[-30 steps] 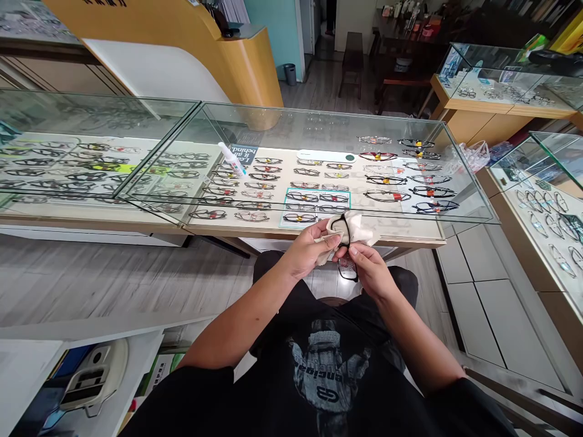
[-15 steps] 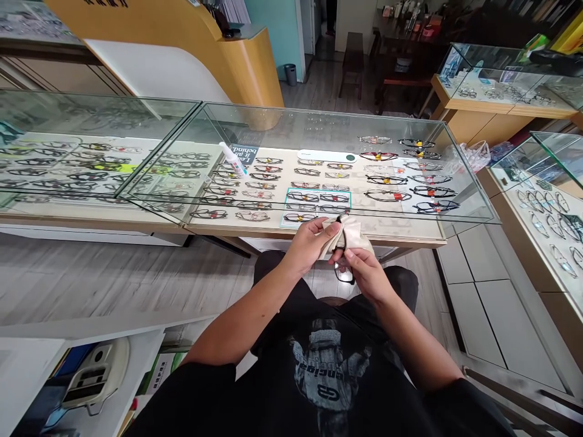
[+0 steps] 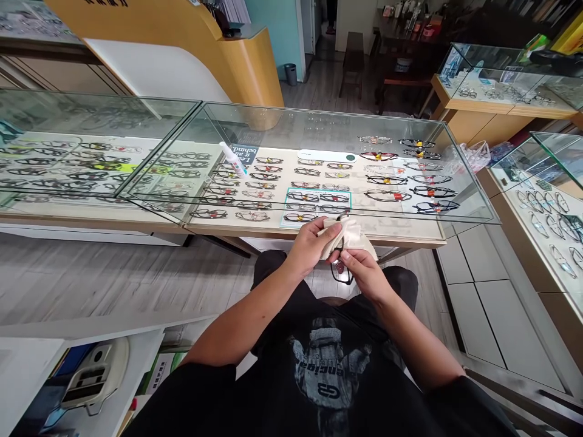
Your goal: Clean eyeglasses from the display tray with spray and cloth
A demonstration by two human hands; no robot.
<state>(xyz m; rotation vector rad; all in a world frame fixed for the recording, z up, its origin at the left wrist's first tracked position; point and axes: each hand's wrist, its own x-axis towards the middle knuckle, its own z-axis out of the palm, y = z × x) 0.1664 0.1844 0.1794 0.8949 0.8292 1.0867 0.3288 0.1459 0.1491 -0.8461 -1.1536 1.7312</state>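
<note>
Just past the front edge of the glass display case, my left hand [image 3: 312, 244] is closed on a cream cloth [image 3: 351, 233]. The cloth is wrapped round the upper part of a pair of black-framed glasses [image 3: 341, 276]. My right hand [image 3: 364, 272] pinches the frame near its middle, its fingertips close to the cloth's lower edge. One lens hangs below my fingers, over my lap; the other lens is hidden in the cloth. A white bottle with a blue tip [image 3: 233, 159] lies on top of the case.
The long glass display case [image 3: 314, 229] holds rows of glasses. Another glass case [image 3: 546, 200] stands at the right. A white shelf [image 3: 31, 370] with a beige device [image 3: 96, 373] is at the lower left. A person's foot shows in the far doorway.
The hanging lens and my right fingers have shifted slightly left. The cloth has changed its folds and spreads a little further right. A foot has appeared in the far doorway.
</note>
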